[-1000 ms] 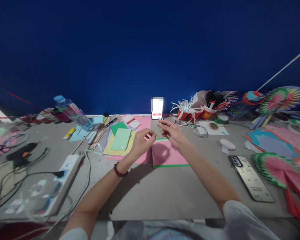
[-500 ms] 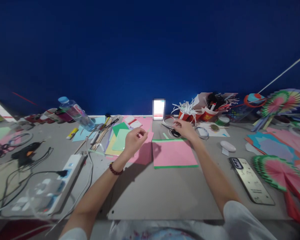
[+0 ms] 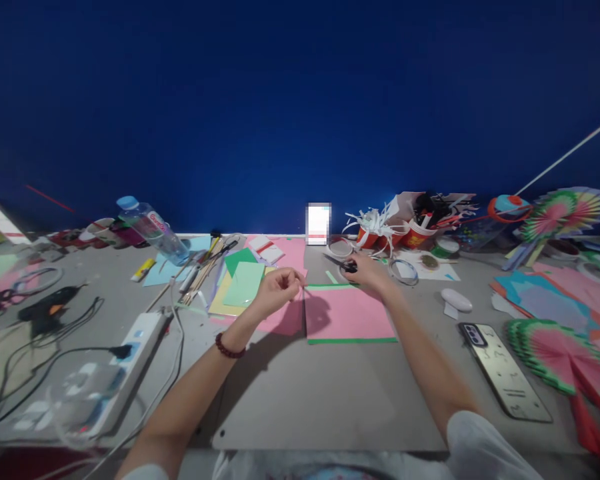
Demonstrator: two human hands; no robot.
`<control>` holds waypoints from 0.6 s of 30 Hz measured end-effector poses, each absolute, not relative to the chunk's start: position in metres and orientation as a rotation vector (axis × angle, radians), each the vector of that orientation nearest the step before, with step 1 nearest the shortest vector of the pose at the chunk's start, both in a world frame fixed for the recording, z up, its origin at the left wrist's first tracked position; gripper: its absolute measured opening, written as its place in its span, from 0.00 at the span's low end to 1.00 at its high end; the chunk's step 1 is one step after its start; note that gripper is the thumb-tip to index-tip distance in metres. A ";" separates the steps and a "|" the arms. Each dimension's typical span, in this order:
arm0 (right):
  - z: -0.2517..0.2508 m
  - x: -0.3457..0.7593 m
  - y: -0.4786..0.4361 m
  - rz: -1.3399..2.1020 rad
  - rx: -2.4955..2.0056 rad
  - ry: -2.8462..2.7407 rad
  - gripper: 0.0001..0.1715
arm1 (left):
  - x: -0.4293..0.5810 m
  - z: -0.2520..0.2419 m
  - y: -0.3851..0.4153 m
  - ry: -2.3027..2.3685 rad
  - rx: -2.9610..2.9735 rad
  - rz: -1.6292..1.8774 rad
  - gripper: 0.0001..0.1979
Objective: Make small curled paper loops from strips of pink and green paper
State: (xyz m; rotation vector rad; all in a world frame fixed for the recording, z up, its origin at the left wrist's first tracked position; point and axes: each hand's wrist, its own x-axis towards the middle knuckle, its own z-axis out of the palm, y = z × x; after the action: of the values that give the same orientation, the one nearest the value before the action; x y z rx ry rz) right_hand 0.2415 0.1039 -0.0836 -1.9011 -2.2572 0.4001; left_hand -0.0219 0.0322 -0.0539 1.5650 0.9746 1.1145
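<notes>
My left hand (image 3: 276, 291) hovers with its fingers curled together in a pinch above the left edge of a pink sheet with a green border (image 3: 347, 313); what it pinches is too small to make out. My right hand (image 3: 368, 273) rests at the far edge of that sheet, fingers closed over the black handles of a pair of scissors (image 3: 341, 265) lying on the grey table (image 3: 320, 393). A small green strip (image 3: 331, 277) lies beside the scissors.
A stack of green, yellow and pink paper (image 3: 243, 285) lies left of the hands. A power strip (image 3: 130, 357) with cables and a glue gun (image 3: 50, 303) sit far left. A phone (image 3: 505, 371), pleated paper fans (image 3: 560, 347), red cups (image 3: 405, 233) and a bottle (image 3: 153, 228) surround the space.
My right hand went forward and right from mid-air down onto the scissors. My left hand drifted slightly left and lower, staying pinched.
</notes>
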 end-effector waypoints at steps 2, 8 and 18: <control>-0.080 0.248 0.106 0.394 -1.908 -2.283 0.18 | -0.023 -0.052 0.032 0.935 1.520 1.100 0.15; -0.067 0.290 0.110 0.383 -2.108 -2.313 0.17 | -0.024 -0.050 0.035 0.900 1.468 1.114 0.15; -0.068 0.309 0.114 0.437 -2.437 -2.317 0.12 | -0.020 -0.049 0.031 0.962 1.419 1.148 0.13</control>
State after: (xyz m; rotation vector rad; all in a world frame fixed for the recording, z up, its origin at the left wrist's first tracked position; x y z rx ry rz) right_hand 0.3091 0.1136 -0.0676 -2.4371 -2.3174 0.4368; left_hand -0.0199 0.0313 -0.0490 1.4186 0.9619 1.1483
